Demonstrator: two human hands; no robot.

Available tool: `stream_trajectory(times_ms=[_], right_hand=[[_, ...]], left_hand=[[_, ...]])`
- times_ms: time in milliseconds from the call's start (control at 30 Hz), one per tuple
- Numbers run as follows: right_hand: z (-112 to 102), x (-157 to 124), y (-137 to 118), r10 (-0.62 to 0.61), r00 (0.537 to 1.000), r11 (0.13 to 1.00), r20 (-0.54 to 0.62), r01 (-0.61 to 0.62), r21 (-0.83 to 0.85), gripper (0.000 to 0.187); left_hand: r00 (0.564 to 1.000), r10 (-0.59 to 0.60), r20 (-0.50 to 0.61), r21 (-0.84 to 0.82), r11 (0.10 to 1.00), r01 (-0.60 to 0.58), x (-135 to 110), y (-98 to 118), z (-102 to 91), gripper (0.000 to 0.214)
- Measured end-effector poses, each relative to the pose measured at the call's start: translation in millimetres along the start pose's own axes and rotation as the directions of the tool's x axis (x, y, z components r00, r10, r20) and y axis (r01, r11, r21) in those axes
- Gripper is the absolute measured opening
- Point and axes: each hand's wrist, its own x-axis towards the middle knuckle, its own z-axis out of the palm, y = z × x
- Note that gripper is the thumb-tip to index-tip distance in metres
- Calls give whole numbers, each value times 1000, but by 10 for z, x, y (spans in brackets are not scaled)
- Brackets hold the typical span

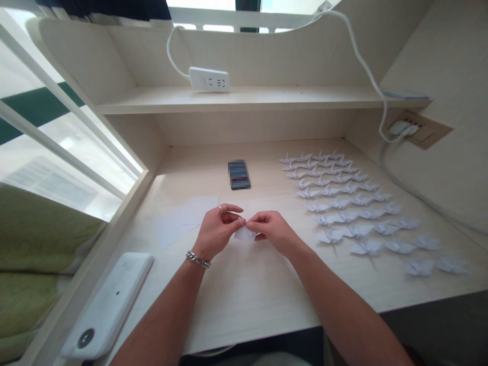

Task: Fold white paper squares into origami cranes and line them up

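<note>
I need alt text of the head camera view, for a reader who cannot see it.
A person's left hand and right hand pinch a small white paper piece over a pale wooden desk. Rows of white folded-paper cranes stand at right; flat white paper sheets lie at left.

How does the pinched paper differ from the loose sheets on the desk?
The held paper looks folded and small; the loose sheets look flat and larger. The left hand and right hand pinch the held paper; the loose sheets rest on the desk. Both are white.
</note>
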Motion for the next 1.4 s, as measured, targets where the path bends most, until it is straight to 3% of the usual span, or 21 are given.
stream_trajectory(times_ms=[300,533,800,967,1267,1400], right_hand=[[48,26,70,-36,999,991,-3,36,132,22],[106,39,126,-206,975,978,-78,203,-45,16],[72,35,107,-255,966,966,-49,253,-45,14],[74,18,124,-309,950,944,-36,302,-131,16],[70,-7,108,-340,940,909,-2,328,-256,16],[56,-10,112,-363,931,896,-38,338,-288,17]], left_hand=[[999,-30,-17,-37,999,30,8,2,14,29],[999,7,-44,-98,995,-12,13,-37,21,27],[999,-4,-41,-181,983,-3,12,-7,-10,29],[1000,15,-2,-111,994,-15,19,-8,-15,30],[993,51,-106,-114,991,-63,35,-94,34,23],[996,60,-61,-86,994,-65,25,-68,46,28]])
